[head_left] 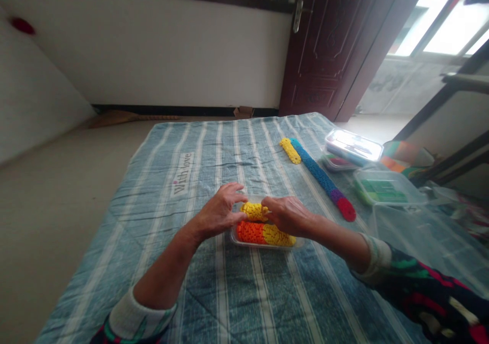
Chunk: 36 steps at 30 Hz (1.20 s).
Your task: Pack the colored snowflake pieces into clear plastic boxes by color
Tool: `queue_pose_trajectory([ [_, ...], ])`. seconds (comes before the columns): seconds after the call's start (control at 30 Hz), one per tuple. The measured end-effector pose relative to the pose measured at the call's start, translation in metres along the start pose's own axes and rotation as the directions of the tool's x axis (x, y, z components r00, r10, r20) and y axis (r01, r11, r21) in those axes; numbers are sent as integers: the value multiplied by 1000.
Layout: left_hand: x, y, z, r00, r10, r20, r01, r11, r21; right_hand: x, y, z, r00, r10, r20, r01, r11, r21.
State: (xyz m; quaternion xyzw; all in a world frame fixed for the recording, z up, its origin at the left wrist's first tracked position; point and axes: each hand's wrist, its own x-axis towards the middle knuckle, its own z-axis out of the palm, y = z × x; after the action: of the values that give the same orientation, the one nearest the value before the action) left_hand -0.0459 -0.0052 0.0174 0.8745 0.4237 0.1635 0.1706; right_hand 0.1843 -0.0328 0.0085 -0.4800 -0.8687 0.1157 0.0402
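Note:
A clear plastic container [234,238] sits on the bed cover. In its near half lies an orange and yellow knitted-looking roll [263,233]. Behind that is a yellow knitted-looking piece [252,211], partly covered by my hands. My left hand [218,210] is at the left end of the yellow piece, thumb and fingers apart, the thumb close to or touching it. At the other end my right hand [287,215] has its fingers closed on the yellow piece; the palm hides part of the container.
A long blue, purple and red strip [321,176] and a short yellow strip [291,151] lie beyond my right hand. Lidded plastic boxes [353,148] are stacked at the right, near an open box with green contents [385,191]. The striped bed cover [198,278] spreads underneath.

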Motion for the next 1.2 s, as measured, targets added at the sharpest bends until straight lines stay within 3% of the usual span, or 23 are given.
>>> queue_pose_trajectory([
  [0.27, 3, 10, 3, 1000, 4, -22, -1, 993, 117, 0, -2, -1, 1000, 10, 15, -10, 999, -46],
  [0.73, 2, 13, 1, 999, 17, 46, -26, 979, 204, -1, -3, -3, 1000, 12, 19, -12, 1000, -20],
  [1.2, 1, 12, 6, 999, 40, 23, -43, 988, 146, -1, -4, -7, 999, -5, 35, 6, 1000, -30],
])
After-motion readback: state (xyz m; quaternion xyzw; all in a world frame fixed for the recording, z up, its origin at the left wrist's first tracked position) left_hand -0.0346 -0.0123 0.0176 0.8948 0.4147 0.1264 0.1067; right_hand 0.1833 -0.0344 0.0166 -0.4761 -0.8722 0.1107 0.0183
